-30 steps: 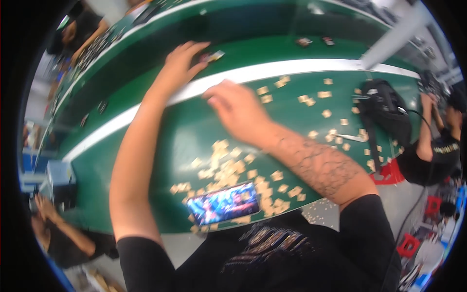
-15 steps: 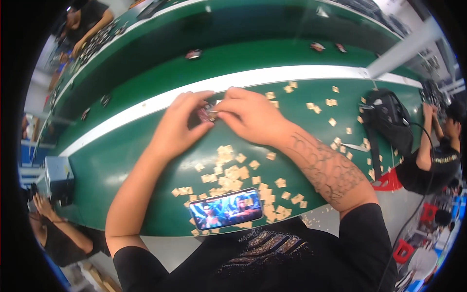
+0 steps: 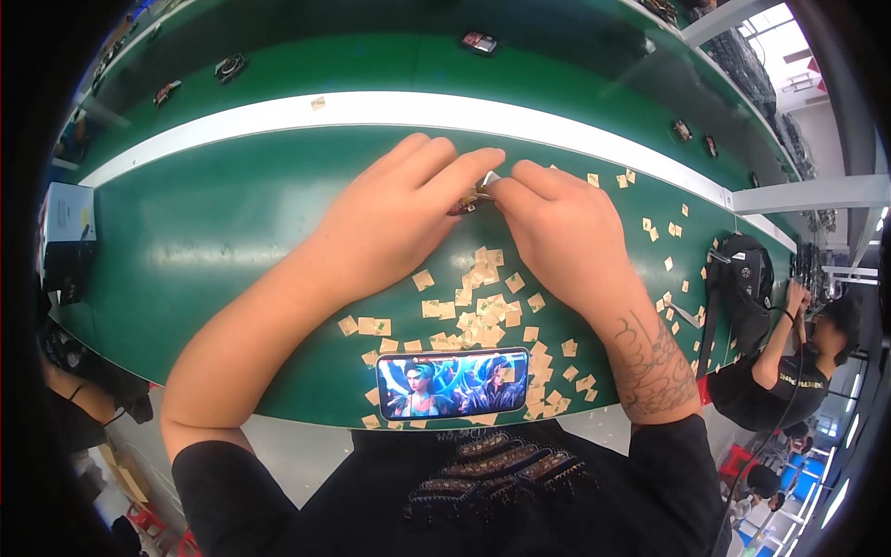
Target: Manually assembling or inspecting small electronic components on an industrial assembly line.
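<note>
Both hands meet over the green bench, just in front of the white rail. My left hand (image 3: 399, 204) is closed around a small dark part with metallic bits (image 3: 464, 202), mostly covered by the fingers. The fingers of my right hand (image 3: 571, 223) are pinched against it, by a thin shiny edge; what they grip is hidden. Under and in front of the hands lie many small beige squares (image 3: 478, 320), loosely scattered. A phone (image 3: 453, 385) with a lit, colourful screen lies flat near the bench's front edge, some squares around it.
Beyond the white rail (image 3: 399, 109), a green surface carries several small parts (image 3: 479, 43). At right are a black bag (image 3: 747, 278), a pale pointed tool (image 3: 685, 316) and a co-worker (image 3: 789, 357). A grey box (image 3: 70, 237) stands at far left.
The view has swung, so the bench and rail sit differently. My left hand has turned, its back now covering more of the small part. Both hands stay together at the part.
</note>
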{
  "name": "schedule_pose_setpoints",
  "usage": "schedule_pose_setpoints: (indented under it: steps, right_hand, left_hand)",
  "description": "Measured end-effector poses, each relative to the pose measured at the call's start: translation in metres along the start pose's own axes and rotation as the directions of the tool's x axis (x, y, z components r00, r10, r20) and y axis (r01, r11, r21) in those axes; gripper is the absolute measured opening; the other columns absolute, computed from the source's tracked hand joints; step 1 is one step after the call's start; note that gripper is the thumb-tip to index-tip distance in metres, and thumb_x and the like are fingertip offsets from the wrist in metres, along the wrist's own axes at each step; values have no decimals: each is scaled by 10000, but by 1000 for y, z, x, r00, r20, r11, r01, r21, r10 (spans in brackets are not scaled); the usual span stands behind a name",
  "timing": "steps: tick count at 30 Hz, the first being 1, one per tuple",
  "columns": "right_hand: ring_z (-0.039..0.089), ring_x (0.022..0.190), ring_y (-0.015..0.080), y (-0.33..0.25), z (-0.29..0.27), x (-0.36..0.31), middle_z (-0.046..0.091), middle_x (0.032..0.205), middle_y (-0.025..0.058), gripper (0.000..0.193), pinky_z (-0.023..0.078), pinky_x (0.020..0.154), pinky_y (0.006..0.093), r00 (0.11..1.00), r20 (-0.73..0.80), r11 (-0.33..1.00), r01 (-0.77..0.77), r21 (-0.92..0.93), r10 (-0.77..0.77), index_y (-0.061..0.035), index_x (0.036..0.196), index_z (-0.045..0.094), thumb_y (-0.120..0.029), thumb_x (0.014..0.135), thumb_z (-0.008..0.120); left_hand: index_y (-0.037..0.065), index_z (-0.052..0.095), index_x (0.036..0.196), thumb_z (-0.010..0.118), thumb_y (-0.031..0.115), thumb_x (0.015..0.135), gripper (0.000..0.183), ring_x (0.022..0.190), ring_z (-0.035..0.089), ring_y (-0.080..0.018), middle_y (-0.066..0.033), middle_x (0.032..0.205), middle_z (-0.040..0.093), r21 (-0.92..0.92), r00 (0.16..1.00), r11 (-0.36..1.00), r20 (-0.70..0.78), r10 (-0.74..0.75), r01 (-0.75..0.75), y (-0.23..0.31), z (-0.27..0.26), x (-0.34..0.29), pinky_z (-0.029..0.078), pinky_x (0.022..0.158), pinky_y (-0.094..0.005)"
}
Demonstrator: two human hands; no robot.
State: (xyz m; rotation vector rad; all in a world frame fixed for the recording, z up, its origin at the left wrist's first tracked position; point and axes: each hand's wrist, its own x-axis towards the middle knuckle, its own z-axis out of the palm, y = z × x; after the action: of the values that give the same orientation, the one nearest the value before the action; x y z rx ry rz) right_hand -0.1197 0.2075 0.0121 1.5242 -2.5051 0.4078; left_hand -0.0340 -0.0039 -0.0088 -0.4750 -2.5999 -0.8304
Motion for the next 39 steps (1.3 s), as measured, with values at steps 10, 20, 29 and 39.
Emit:
schedule_pose_setpoints:
  steps: [10,20,29,39]
  right_hand:
    - [685,825,283,27,24,-2,649,969,124,212,561,745,371,975,-71,709,-101,698,208,-30,1171,712,20,968,676]
    - [701,871,332,34,34,6,686,954,109,132,551,764,420,989,-32,812,-100,575,144,-52,1048,704,-131,955,754]
    - [737,872,299,27,23,3,740,929,122,192,565,766,378,987,126,704,-162,691,104,-37,1081,679,-115,944,789]
    - [749,899,177,27,17,5,768,959,104,137,605,857,322,960,184,577,-273,770,209,-1,1128,686,-54,1009,730]
  left_hand:
    - [97,581,1496,832,-44,829,727,1098,681,-312,-132,1239,707,-101,990,985,9,-141,141,-5,0,-8,568,1000,-417]
    - [47,688,1215,844,-48,810,444,1036,696,-320,-118,1117,710,-53,997,996,43,-66,68,-7,-4,-2,579,903,-404]
    - [46,696,1171,855,-29,798,412,1031,690,-337,-115,1104,710,-16,995,996,49,-84,85,-5,-5,-6,573,904,-417]
    - [80,767,1146,848,30,827,333,1006,680,-304,-89,1157,707,54,995,998,99,14,-19,-5,-8,-6,579,861,-404]
